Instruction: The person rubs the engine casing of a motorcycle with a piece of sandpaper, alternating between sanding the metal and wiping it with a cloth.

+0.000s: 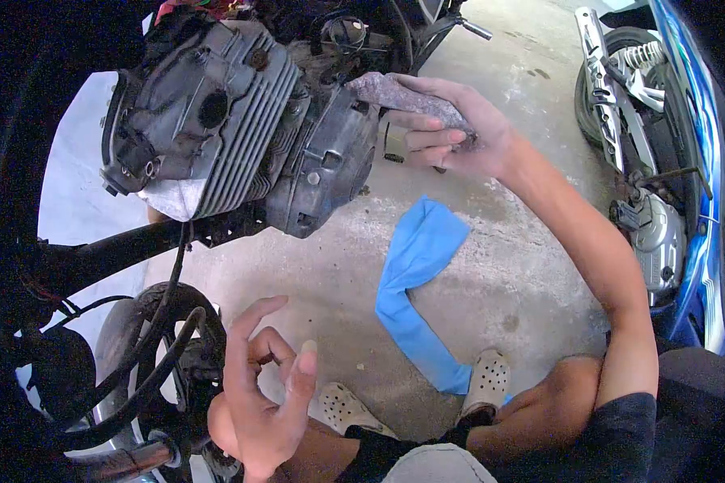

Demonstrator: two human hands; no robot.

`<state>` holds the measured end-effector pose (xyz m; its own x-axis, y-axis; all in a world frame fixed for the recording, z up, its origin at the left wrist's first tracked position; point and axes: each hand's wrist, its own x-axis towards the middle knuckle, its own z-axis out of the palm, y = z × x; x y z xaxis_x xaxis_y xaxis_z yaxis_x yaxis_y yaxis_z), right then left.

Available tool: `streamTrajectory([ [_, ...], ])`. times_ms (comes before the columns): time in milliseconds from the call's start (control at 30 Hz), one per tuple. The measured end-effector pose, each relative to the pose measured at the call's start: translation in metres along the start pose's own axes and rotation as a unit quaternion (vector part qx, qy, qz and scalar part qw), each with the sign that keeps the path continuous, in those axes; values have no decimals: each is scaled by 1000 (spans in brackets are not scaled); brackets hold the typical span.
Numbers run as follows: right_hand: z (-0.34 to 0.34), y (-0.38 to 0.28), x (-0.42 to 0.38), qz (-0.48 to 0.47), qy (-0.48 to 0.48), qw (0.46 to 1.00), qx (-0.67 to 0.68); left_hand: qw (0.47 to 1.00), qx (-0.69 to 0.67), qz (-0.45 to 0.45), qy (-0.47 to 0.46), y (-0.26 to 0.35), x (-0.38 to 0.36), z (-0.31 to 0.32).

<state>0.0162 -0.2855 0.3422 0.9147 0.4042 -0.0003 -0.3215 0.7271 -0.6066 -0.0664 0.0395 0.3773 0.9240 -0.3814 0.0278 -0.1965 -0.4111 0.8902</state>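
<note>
My right hand [485, 121] is wrapped round a crumpled, grime-stained grey-purple rag [407, 98]. The rag's far end is right at the side of a motorcycle engine [318, 165], overlapping its dark casing in this view. To the left of that is the finned cylinder head [246, 133], with a round dark opening in its face. Lower left, my left hand [270, 394] is raised above my knee with fingers loosely bent and apart, nothing in it. Its nearest things are the black hoses and the front tyre.
A blue cloth [411, 298] lies on the concrete floor [507, 266] between my feet and the engine. Black hoses [157, 346] and a tyre [197, 310] are at the left. Another motorcycle [660, 233] with blue panels stands along the right side.
</note>
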Motion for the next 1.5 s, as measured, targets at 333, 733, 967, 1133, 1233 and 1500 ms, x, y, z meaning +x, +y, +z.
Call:
streamTrajectory([
  [333, -8, 4, 16, 6, -2, 998, -62, 1000, 17, -2, 13, -3, -4, -6],
  [733, -18, 29, 57, -286, 169, 328, -884, 999, 3, 9, 52, -1, -11, -8],
  [967, -2, 36, 68, -205, 196, 240, -928, 999, -1, 7, 49, -2, -11, -3],
  [1133, 4, 39, 66, -160, 164, 143, -963, 999, 24, 5, 26, 6, -6, 6],
  [1233, -3, 37, 71, -160, 150, 154, -963, 999, 30, -7, 32, 4, -3, 5],
  [1500, -9, 32, 63, -176, 87, 125, -973, 998, 51, 19, 45, -4, -2, 6],
])
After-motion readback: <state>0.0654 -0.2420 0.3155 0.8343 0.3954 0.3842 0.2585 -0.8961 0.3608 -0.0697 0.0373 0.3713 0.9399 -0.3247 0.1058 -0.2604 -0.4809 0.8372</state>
